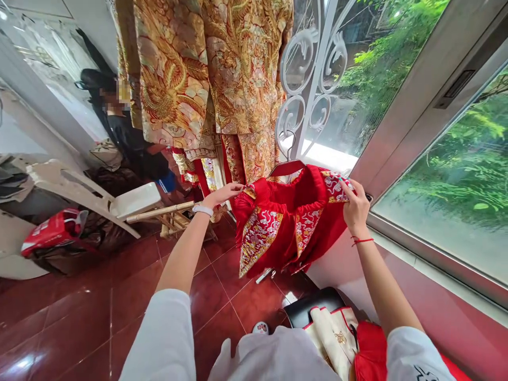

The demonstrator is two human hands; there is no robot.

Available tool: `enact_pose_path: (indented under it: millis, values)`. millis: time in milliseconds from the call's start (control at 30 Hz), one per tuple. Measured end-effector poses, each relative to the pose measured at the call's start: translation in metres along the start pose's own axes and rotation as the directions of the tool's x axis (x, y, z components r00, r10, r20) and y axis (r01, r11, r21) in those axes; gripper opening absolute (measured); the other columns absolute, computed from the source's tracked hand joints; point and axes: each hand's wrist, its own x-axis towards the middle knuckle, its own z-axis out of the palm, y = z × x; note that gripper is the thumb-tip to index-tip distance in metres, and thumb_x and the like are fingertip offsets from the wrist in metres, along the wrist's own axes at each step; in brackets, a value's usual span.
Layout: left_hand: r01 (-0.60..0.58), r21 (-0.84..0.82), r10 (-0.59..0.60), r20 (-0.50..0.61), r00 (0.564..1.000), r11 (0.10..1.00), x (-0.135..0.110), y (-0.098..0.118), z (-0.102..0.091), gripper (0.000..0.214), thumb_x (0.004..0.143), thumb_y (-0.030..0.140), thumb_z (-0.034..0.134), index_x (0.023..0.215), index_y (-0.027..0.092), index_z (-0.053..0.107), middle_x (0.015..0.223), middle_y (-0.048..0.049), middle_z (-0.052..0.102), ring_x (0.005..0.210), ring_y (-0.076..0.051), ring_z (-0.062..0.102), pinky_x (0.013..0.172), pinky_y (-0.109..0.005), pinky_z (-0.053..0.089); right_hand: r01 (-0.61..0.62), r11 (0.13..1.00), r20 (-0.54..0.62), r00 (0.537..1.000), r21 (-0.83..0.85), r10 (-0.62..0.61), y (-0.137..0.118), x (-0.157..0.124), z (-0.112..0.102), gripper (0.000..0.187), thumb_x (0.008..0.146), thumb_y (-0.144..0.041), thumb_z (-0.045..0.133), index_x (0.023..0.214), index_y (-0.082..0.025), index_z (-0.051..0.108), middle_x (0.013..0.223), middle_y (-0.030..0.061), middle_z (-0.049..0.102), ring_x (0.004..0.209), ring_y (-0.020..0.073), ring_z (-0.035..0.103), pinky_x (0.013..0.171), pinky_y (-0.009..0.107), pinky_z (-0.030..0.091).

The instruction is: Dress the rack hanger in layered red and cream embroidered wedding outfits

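Observation:
Between my hands hangs a red embroidered skirt (286, 209) with a gathered waistband and gold and silver panels. My left hand (227, 194) pinches its left side at the waist. On the opposite side, my right hand (356, 203) grips the waistband edge, with the fingers over the embroidery. A hanger (291, 165) with a wire hook shows behind the waist opening; whether it is fastened to the skirt I cannot tell. Just beyond the skirt, gold embroidered garments (246, 69) hang close together.
Right of me is a sliding window (420, 159) with a sill. A black seat (315, 307) below bears a cream garment (335, 338) and red cloth (369, 352). At left are a white chair (137, 201), a red bag (51, 230) and a person in dark clothes (133, 143).

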Motion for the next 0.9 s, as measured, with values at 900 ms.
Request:
enact_pose_path:
  millis: [900]
  values:
    - [0.171, 0.114, -0.118, -0.368, 0.922, 0.979, -0.084, 0.042, -0.002, 0.031, 0.074, 0.042, 0.070, 0.099, 0.023, 0.069, 0.091, -0.0039, 0.070, 0.086, -0.020, 0.065, 0.077, -0.030, 0.051, -0.050, 0.970, 0.577, 0.811, 0.240, -0.100, 0.035, 0.009, 0.040, 0.091, 0.075, -0.020, 0.057, 0.160, -0.020, 0.024, 0.147, 0.0176, 0.053, 0.133, 0.0350, 0.054, 0.110, 0.054, 0.044]
